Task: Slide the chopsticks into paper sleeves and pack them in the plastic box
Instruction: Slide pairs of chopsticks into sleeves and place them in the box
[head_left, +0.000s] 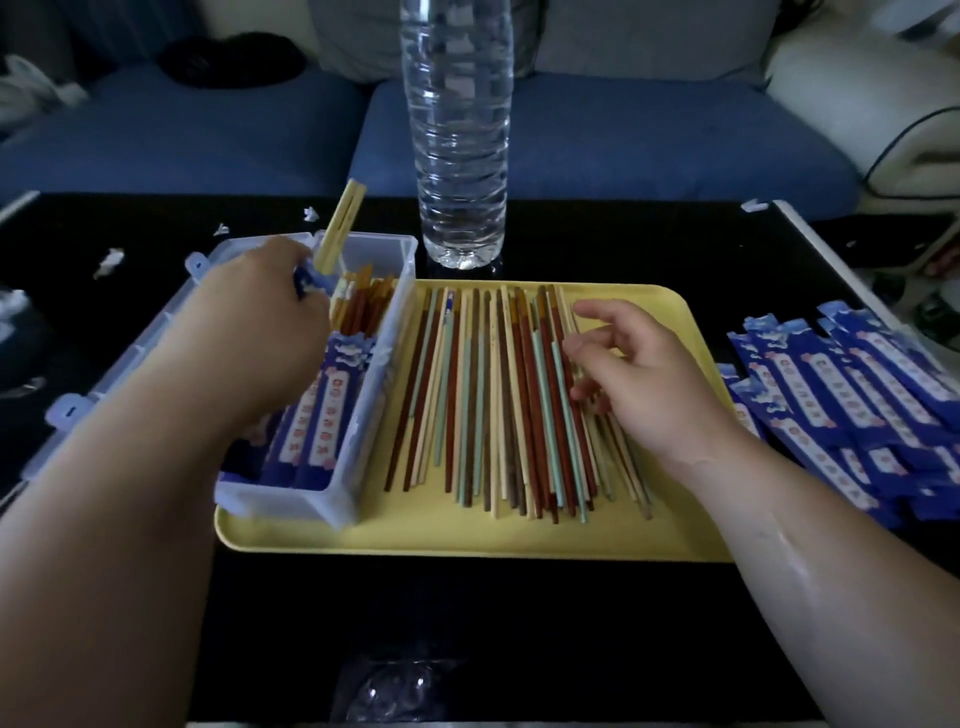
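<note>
A clear plastic box (382, 364) stands on the left part of a yellow tray (467, 535) and holds several sleeved chopsticks (322, 415) in blue paper. My left hand (260, 317) is over the box, shut on a sleeved pair of pale chopsticks (340, 223) whose bare ends stick up past the box's far wall. Loose chopsticks (498, 395) in brown, cream and pale green lie side by side on the tray. My right hand (634, 374) hovers over their right side, fingers spread and curled, touching some of them and holding nothing. Empty blue paper sleeves (831, 405) lie piled to the right of the tray.
A tall clear water bottle (457, 135) stands just behind the tray. The box's open lid (119, 358) lies flat to the left. Small white paper scraps (109, 260) dot the black table at the far left. A blue sofa (208, 135) runs behind the table.
</note>
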